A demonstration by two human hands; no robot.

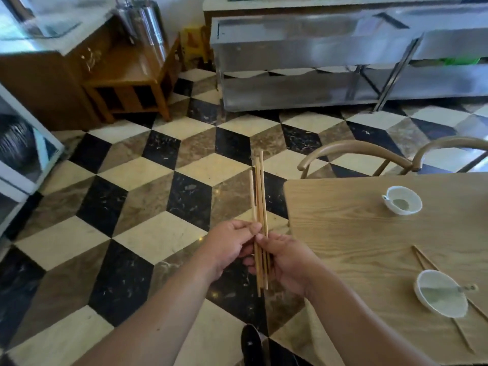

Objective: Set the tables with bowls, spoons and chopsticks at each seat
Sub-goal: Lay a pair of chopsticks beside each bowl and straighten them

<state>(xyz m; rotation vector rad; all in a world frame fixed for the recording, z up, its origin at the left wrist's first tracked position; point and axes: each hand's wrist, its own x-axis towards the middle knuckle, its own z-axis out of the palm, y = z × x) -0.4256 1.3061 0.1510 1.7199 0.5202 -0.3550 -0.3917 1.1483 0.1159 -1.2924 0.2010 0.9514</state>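
I hold a bundle of wooden chopsticks (pixel 260 196) upright over the checkered floor (pixel 158 180), just left of the wooden table (pixel 356 233). My left hand (pixel 232 244) pinches the bundle between thumb and curled fingers, and my right hand (pixel 287 262) has its fingers wrapped round the lower part. On the table sit two white bowls, the far bowl (pixel 402 200) and the near bowl (pixel 439 293), with a spoon (pixel 449 288) in the near one and a pair of chopsticks (pixel 425 260) beside it.

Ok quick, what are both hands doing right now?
Left hand: pinching the bundle of chopsticks.
Right hand: gripping the same bundle.
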